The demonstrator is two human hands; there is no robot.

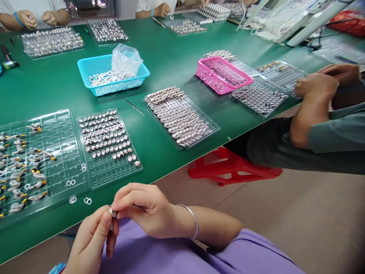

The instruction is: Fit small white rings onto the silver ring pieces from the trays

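Observation:
Above my lap, at the table's front edge, my left hand (pixel 92 236) pinches a small white earbud part (pixel 113 213) between thumb and forefinger. My right hand (pixel 151 209) has its thumb and fingertips closed on the same part, whose far side the fingers hide. Nearest to the hands are loose white rings (pixel 88 200) on the green table. Beyond them lies a clear tray (pixel 114 177) with rows of oval earbud shells (pixel 107 133). To its left, a larger clear tray (pixel 61 133) carries white earbud pieces with yellow tips (pixel 37 184).
A third tray (pixel 212 131) bears stacked stem-like parts, with tweezers (pixel 133 106) left of it. Farther back stand a blue basket (pixel 114 89) and a pink basket (pixel 219 85). Co-workers' hands (pixel 319 83) are at the right and across the table. A red stool (pixel 205 171) stands beside me.

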